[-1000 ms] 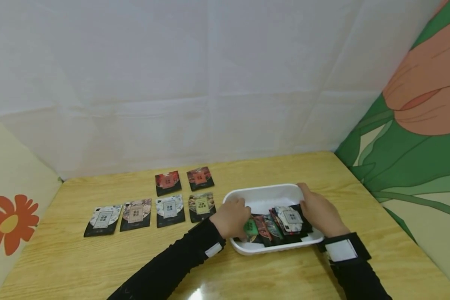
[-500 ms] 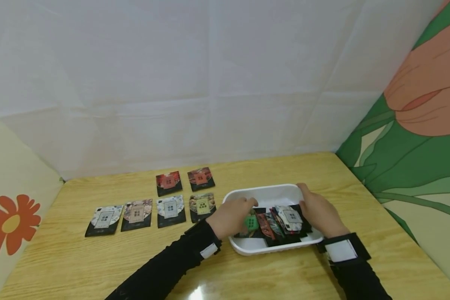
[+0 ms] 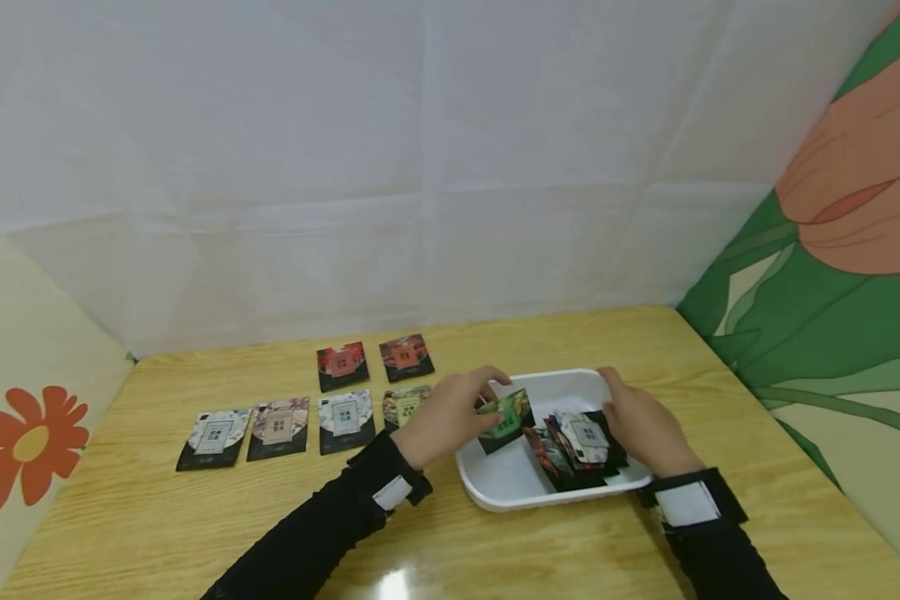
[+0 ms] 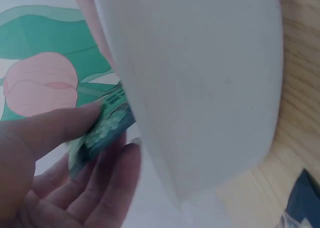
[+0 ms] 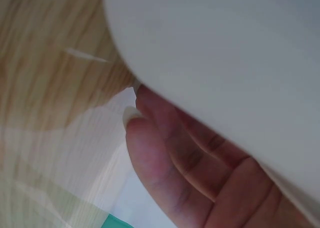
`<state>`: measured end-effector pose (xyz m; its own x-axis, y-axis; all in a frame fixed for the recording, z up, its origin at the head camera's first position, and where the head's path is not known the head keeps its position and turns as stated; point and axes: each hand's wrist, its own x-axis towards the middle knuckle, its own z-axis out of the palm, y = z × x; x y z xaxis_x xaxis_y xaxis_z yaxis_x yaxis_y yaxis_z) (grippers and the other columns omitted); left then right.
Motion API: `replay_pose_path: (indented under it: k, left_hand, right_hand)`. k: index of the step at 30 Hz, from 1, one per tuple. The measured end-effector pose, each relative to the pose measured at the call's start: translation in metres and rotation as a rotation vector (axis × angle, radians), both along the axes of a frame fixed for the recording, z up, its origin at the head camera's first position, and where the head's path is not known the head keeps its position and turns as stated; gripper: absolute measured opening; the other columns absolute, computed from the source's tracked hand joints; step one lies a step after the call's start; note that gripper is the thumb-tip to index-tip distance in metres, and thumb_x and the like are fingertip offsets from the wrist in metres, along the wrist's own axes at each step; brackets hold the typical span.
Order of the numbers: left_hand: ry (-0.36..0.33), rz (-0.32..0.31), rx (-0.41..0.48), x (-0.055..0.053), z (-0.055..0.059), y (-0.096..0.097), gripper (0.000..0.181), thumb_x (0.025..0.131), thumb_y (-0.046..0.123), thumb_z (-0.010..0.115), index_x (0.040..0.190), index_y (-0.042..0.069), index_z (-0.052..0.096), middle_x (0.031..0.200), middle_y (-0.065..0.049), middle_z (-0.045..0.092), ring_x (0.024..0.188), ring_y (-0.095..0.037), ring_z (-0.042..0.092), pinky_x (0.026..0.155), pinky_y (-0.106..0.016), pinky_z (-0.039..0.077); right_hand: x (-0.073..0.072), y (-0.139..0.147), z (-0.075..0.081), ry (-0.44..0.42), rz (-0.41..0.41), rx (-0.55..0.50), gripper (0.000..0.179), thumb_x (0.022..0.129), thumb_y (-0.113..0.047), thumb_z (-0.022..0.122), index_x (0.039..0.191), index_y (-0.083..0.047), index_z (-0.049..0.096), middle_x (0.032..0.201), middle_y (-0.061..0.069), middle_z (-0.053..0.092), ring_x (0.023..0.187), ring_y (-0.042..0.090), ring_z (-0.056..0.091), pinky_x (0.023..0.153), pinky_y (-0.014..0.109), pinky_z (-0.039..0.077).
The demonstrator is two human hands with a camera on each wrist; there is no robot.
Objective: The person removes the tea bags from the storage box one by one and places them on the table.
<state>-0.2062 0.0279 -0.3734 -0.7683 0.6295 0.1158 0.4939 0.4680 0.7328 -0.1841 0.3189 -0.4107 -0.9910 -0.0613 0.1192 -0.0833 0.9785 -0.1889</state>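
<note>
In the head view, my left hand [image 3: 450,414] pinches a flat green-and-black printed packet [image 3: 512,419] over the left end of a white plastic tray [image 3: 498,485]. The left wrist view has the packet [image 4: 106,123] between thumb and fingers, close beside the tray's outer wall [image 4: 200,92]. My right hand [image 3: 647,427] grips the tray's right end at the rim. Seen from the right wrist, its curled fingers [image 5: 155,153] lie against the underside of the tray wall [image 5: 225,52]. A pile of overlapping packets [image 3: 583,439] fills the tray's right half.
Left of the tray, packets lie in two rows on the wooden table [image 3: 157,533]. Two red-and-black ones, including this packet [image 3: 341,364], form the back row. A front row holds several pale ones and a yellow-green packet [image 3: 402,406], partly behind my left hand. A white sheet [image 3: 307,167] hangs behind.
My left hand has picked the green packet up off the tray floor and drawn it slightly up and back, baring the tray's left part. The right hand keeps its grip on the rim.
</note>
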Motion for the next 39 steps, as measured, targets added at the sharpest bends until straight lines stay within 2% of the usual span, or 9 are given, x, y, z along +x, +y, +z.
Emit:
replay_pose_path:
  k: [4,7,12,14,17,20,25,31,39]
  left_hand:
    - [0.056,0.043,0.045,-0.001,0.002,-0.009,0.041,0.09,0.02,0.066,0.129,0.018,0.056,0.105,-0.001,0.065,0.092,-0.012,0.062,0.073,-0.02,0.046]
    - [0.118,0.059,0.078,0.0,0.006,-0.018,0.04,0.091,0.021,0.065,0.129,0.019,0.056,0.104,-0.001,0.066,0.085,-0.009,0.062,0.069,-0.021,0.045]
    - [0.177,0.108,0.137,0.003,0.021,-0.038,0.04,0.092,0.02,0.063,0.131,0.019,0.056,0.104,0.0,0.068,0.079,-0.006,0.062,0.062,-0.024,0.044]
    - [0.181,0.153,0.151,0.001,0.027,-0.052,0.037,0.091,0.02,0.065,0.128,0.018,0.059,0.104,0.001,0.068,0.082,-0.006,0.062,0.064,-0.023,0.045]
    - [0.177,0.201,0.172,-0.007,0.034,-0.076,0.03,0.09,0.021,0.066,0.12,0.015,0.065,0.101,0.003,0.068,0.081,-0.007,0.063,0.067,-0.023,0.048]
    - [0.176,0.234,0.16,-0.017,0.037,-0.102,0.024,0.09,0.024,0.065,0.113,0.015,0.068,0.098,0.004,0.067,0.073,-0.009,0.062,0.063,-0.025,0.048]
    - [0.155,0.302,0.087,-0.034,0.032,-0.141,0.029,0.093,0.031,0.06,0.119,0.017,0.064,0.103,0.002,0.064,0.066,-0.016,0.057,0.059,-0.031,0.044]
    - [0.146,0.349,0.001,-0.054,0.022,-0.179,0.036,0.097,0.024,0.055,0.129,0.009,0.058,0.119,-0.011,0.061,0.078,-0.017,0.062,0.066,-0.03,0.047]
    - [0.158,0.383,-0.103,-0.073,0.025,-0.22,0.042,0.097,0.011,0.053,0.136,-0.003,0.05,0.131,-0.025,0.052,0.092,-0.03,0.062,0.072,-0.035,0.047]
  right_hand:
    - [0.0,0.0,0.0,0.005,0.01,0.007,0.049,0.09,-0.004,0.057,0.134,0.006,0.038,0.089,0.024,0.064,0.07,0.029,0.064,0.056,0.04,0.047]
    - [0.0,0.0,0.0,-0.001,0.014,0.008,0.049,0.09,-0.004,0.056,0.135,0.006,0.038,0.09,0.025,0.064,0.072,0.031,0.065,0.057,0.041,0.047]
    - [0.001,0.004,-0.001,-0.001,0.012,0.008,0.049,0.09,-0.003,0.056,0.135,0.007,0.037,0.092,0.026,0.064,0.075,0.032,0.065,0.059,0.042,0.048]
    - [0.002,0.007,-0.002,0.014,0.022,0.007,0.049,0.09,-0.003,0.057,0.134,0.007,0.038,0.09,0.025,0.064,0.073,0.031,0.064,0.058,0.042,0.047]
    - [0.002,0.011,-0.003,0.033,0.041,0.001,0.05,0.089,-0.003,0.057,0.134,0.007,0.038,0.086,0.024,0.064,0.069,0.03,0.064,0.056,0.04,0.046]
    - [0.002,0.012,-0.002,0.031,0.042,-0.003,0.05,0.089,-0.003,0.057,0.134,0.007,0.038,0.086,0.024,0.064,0.069,0.03,0.064,0.055,0.04,0.046]
    - [0.003,0.012,-0.001,0.007,0.02,-0.006,0.051,0.09,-0.003,0.057,0.135,0.007,0.037,0.091,0.027,0.064,0.073,0.032,0.065,0.059,0.042,0.048]
    - [0.005,0.012,0.0,0.017,0.03,-0.004,0.05,0.089,-0.003,0.057,0.134,0.007,0.038,0.089,0.027,0.064,0.071,0.032,0.064,0.057,0.042,0.047]
    - [0.004,0.011,0.001,0.016,0.027,0.0,0.049,0.09,-0.003,0.057,0.134,0.007,0.038,0.088,0.026,0.064,0.07,0.03,0.064,0.055,0.04,0.046]
